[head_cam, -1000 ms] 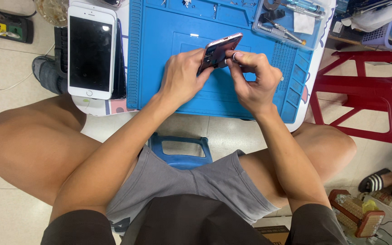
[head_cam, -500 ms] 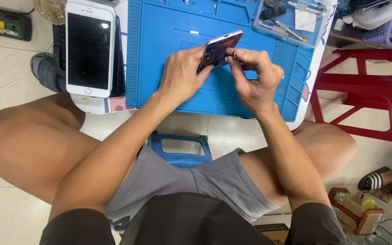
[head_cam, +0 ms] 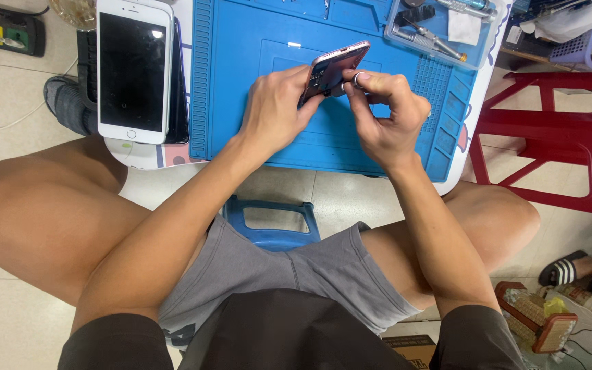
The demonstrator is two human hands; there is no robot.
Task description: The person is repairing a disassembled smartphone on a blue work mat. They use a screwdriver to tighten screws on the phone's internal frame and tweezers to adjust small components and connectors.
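Above the blue mat (head_cam: 255, 82), the left hand (head_cam: 272, 113) pinched the tilted opened phone (head_cam: 331, 68); the right hand (head_cam: 381, 113), just beside, pinched its lower edge.

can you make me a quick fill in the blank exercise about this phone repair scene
1. Both hands hold a small phone above a mat coloured ____.
2. The white phone lies to the ____ of the mat.
3. The plastic stool beside the right hand is coloured ____.
4. The left hand grips the small phone with its screen facing ____ from the camera.

Missing words: blue; left; red; away
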